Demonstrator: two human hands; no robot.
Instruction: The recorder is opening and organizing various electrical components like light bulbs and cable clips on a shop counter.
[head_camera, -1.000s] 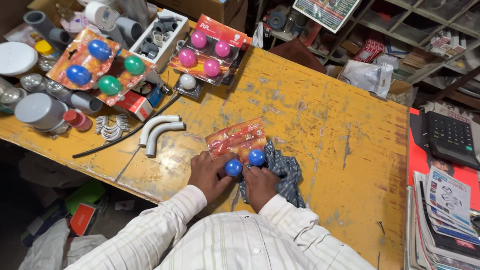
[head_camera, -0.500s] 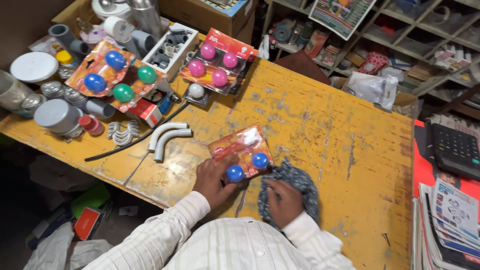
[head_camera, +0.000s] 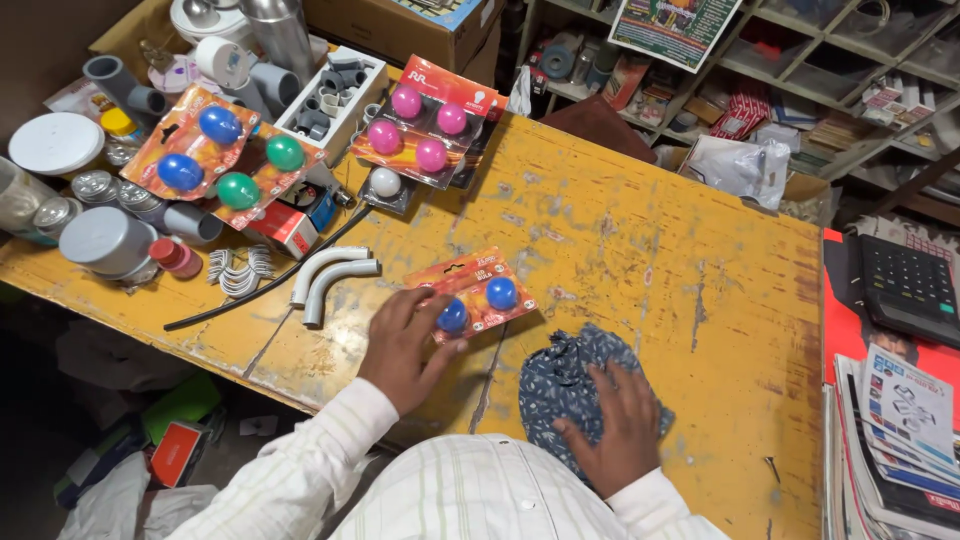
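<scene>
Your left hand (head_camera: 405, 345) rests with loose fingers on the orange card of blue bulbs (head_camera: 472, 294), touching one bulb, grasping nothing. Your right hand (head_camera: 615, 425) presses flat on the patterned cloth (head_camera: 560, 375) just beside that card on the yellow desk (head_camera: 650, 250).

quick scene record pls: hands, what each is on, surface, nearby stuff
left hand: fingers on bulb card, by a blue bulb
right hand: flat on cloth
bulb card: orange, two blue bulbs, lying flat
cloth: dark patterned, crumpled, beside the card
surface: worn yellow table
nearby: white pipe elbows, pink bulb card, calculator at right
</scene>
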